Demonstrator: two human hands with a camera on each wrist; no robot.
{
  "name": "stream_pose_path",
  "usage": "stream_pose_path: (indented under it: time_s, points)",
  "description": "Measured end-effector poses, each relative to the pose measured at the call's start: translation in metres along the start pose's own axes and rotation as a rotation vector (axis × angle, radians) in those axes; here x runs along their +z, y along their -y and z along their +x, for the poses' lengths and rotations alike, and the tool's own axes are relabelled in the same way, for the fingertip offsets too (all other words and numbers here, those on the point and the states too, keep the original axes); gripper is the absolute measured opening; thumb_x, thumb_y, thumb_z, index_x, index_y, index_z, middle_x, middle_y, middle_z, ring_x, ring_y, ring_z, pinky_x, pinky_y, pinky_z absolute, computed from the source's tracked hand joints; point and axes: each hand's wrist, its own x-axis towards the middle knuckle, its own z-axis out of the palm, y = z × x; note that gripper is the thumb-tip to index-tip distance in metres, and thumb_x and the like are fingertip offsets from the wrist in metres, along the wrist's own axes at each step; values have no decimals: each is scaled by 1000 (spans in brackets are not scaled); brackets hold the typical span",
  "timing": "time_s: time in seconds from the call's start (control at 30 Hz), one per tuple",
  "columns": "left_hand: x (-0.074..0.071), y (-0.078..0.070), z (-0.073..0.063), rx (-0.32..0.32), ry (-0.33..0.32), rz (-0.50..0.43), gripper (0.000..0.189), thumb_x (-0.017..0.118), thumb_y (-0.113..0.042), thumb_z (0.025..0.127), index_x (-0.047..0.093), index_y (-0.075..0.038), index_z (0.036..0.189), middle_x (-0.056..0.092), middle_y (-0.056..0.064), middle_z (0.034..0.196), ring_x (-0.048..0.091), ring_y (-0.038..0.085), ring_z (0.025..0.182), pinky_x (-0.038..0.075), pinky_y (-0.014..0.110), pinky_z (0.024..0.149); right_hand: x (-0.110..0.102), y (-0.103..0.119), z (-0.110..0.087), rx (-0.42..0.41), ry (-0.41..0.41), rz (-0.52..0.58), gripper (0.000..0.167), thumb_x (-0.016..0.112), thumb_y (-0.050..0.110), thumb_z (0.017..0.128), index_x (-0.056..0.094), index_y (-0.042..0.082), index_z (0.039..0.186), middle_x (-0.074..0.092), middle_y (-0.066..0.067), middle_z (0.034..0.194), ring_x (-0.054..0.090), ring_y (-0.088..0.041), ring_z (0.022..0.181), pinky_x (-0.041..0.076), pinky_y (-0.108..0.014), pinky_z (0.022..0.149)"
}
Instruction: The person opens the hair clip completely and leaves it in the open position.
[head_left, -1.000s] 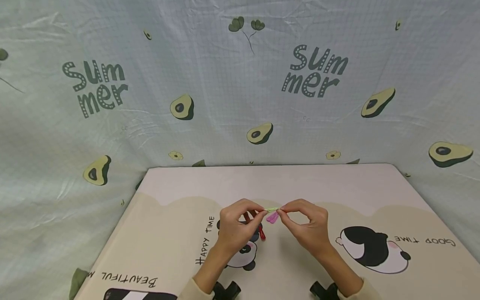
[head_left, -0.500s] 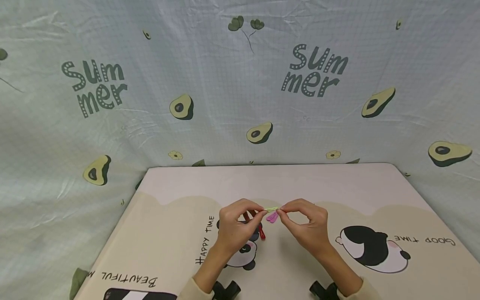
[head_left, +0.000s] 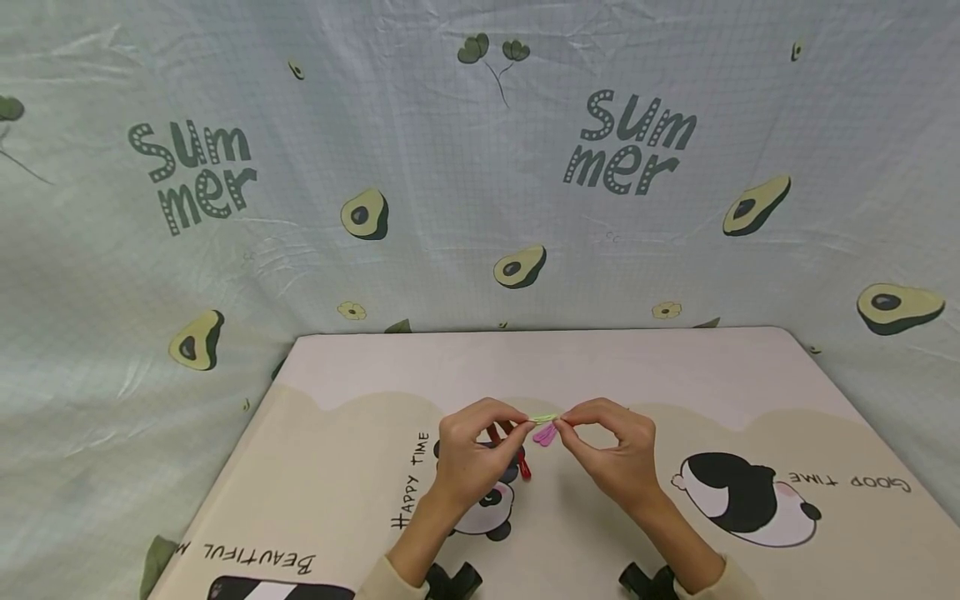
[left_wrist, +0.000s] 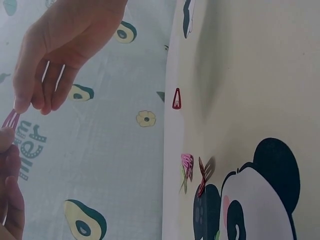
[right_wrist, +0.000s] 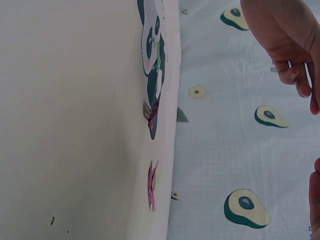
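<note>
My left hand (head_left: 472,446) and right hand (head_left: 618,450) meet fingertip to fingertip over the table. Between thumb and forefinger, each pinches one end of a small slender hair clip (left_wrist: 11,119), pinkish with thin prongs in the left wrist view. In the head view light green strips (head_left: 543,419) span the same gap; I cannot tell whether they are held or lie behind. Below the hands lie a bundle of pink and green hair clips (left_wrist: 187,163) and a few red hair clips (left_wrist: 202,181). One red hair clip (left_wrist: 177,99) lies apart. The right wrist view mostly misses the held clip.
The table (head_left: 345,367) has a printed cover with a panda (head_left: 483,517) and a black-and-white dog (head_left: 742,500). Behind it hangs a pale curtain (head_left: 442,167) with avocado prints. Black camera mounts (head_left: 454,581) sit at both wrists.
</note>
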Motion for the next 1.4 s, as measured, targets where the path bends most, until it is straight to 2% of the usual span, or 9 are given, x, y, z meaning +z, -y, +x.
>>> stream_pose_path:
  time_s: [0.53, 1.4]
  points:
    - [0, 0, -1, -3, 0, 6, 5, 81, -9, 88, 77, -6, 90, 77, 3, 80, 65, 11, 64, 54, 15, 56, -1, 1, -1, 26, 21, -7, 29, 86, -13, 69, 80, 9, 88, 77, -6, 80, 72, -11, 77, 56, -13, 85]
    - [2, 0, -2, 15, -15, 24, 10, 83, -3, 84, 77, -9, 90, 76, 3, 78, 67, 11, 64, 52, 12, 57, 1, 2, -1, 5, -1, 1, 33, 86, -15, 66, 79, 9, 88, 77, -6, 79, 72, -13, 75, 57, -13, 84]
